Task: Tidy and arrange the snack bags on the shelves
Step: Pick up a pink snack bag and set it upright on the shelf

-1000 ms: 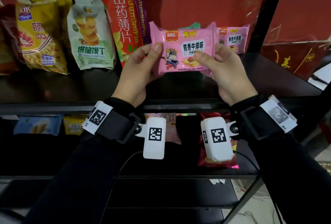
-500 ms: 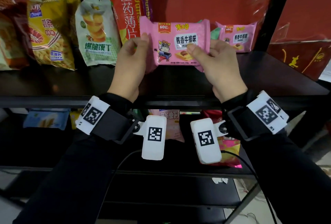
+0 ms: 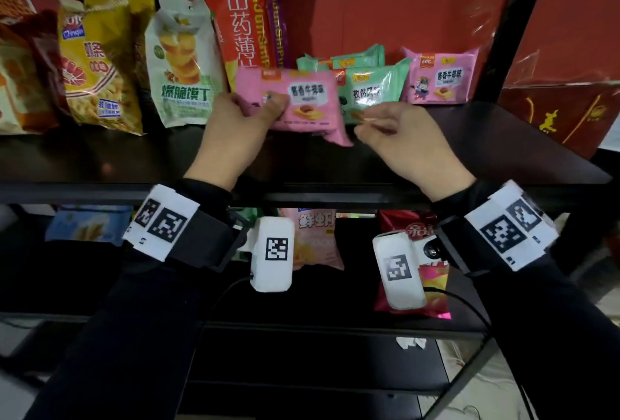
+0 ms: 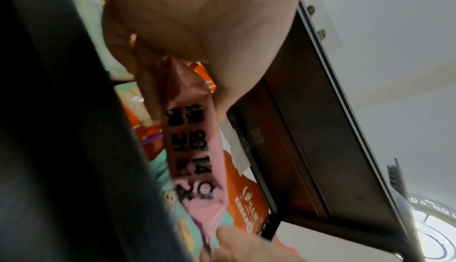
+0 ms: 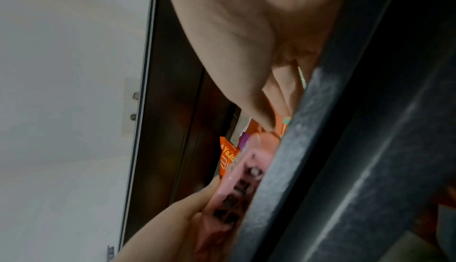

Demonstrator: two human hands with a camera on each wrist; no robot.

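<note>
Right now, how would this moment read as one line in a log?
left hand: grips pink snack bag | right hand: off it, loosely curled | bag: before green bags, top shelf

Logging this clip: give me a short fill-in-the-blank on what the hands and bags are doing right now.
1. The left hand grips a ____ snack bag.
2. The right hand holds ____.
3. Just behind that bag sit ____ bags.
4. A matching pink bag stands on the same shelf, to their ____.

Missing: pink; nothing; green; right
</note>
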